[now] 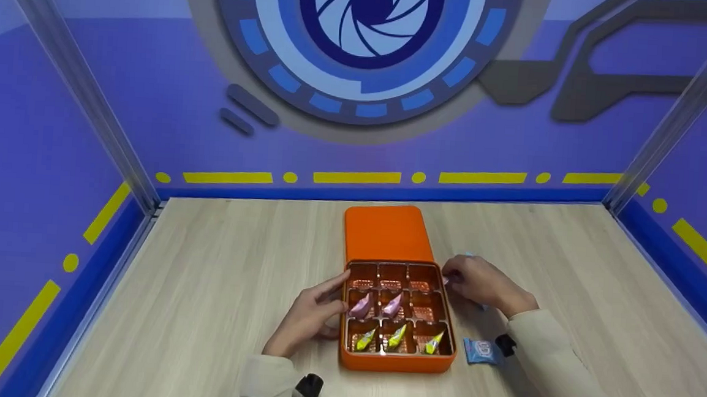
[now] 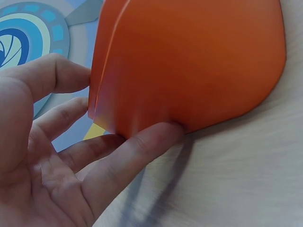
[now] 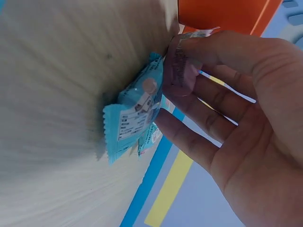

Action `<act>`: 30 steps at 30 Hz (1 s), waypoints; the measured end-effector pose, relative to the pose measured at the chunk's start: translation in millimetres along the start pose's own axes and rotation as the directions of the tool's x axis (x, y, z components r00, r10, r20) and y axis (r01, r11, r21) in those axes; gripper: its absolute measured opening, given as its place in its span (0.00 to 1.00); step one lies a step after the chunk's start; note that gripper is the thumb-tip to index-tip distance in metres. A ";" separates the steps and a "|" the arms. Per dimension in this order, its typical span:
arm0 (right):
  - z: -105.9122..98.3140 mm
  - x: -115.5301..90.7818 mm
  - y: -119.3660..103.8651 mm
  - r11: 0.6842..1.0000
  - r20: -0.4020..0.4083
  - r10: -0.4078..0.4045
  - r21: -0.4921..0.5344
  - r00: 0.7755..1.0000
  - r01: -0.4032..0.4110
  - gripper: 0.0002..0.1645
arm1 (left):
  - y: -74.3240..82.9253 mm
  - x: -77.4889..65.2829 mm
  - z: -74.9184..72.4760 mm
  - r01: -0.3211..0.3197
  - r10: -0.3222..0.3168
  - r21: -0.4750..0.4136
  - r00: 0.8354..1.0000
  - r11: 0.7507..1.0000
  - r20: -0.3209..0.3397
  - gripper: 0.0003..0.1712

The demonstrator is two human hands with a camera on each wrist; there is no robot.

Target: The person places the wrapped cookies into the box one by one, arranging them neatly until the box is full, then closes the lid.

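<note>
An orange box (image 1: 395, 364) with a divided brown tray stands in the middle of the table. Pink wrapped candies (image 1: 360, 307) lie in the middle row's left and centre compartments. The front row holds yellow wrapped candies (image 1: 397, 337). My left hand (image 1: 311, 314) rests against the box's left side, fingers spread; the left wrist view shows fingertips touching its orange wall (image 2: 189, 56). Right of the box, my right hand (image 1: 483, 283) pinches a pink wrapped candy (image 3: 180, 71) between thumb and fingers. A blue wrapped candy (image 3: 137, 111) lies just below these fingers.
An orange lid (image 1: 385, 231) lies behind the box. Another blue wrapped candy (image 1: 480, 352) lies near the box's front right corner, by the right sleeve. Blue-purple panels (image 1: 120, 104) enclose the wooden table (image 1: 234, 246) at the back and sides.
</note>
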State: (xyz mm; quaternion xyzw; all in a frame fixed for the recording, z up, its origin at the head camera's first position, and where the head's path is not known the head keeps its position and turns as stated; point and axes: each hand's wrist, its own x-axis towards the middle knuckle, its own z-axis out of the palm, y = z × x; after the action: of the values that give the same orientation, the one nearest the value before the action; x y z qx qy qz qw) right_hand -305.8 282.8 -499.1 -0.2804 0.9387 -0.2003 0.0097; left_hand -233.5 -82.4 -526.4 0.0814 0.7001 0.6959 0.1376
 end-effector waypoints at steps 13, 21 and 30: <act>-1.6 -6.7 0.2 0.996 -0.048 0.078 0.040 0.996 -0.076 0.10 | -1.2 -0.1 0.5 -0.002 0.002 0.013 1.000 1.000 -0.003 0.40; -9.2 -15.1 0.9 0.997 -0.148 0.023 0.072 0.989 -0.012 0.11 | -0.9 0.4 0.0 0.000 0.000 0.005 1.000 1.000 -0.005 0.40; -13.8 -23.4 -0.1 0.992 -0.214 0.022 0.123 0.977 0.005 0.11 | 0.0 -0.7 -0.5 -0.009 0.009 0.009 1.000 1.000 -0.003 0.40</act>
State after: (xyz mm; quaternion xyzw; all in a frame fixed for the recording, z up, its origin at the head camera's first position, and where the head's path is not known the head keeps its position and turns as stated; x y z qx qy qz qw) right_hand -287.8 300.2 -488.6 -0.2519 0.9213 -0.2869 -0.0734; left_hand -233.0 -83.1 -526.4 0.0842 0.7031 0.6935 0.1331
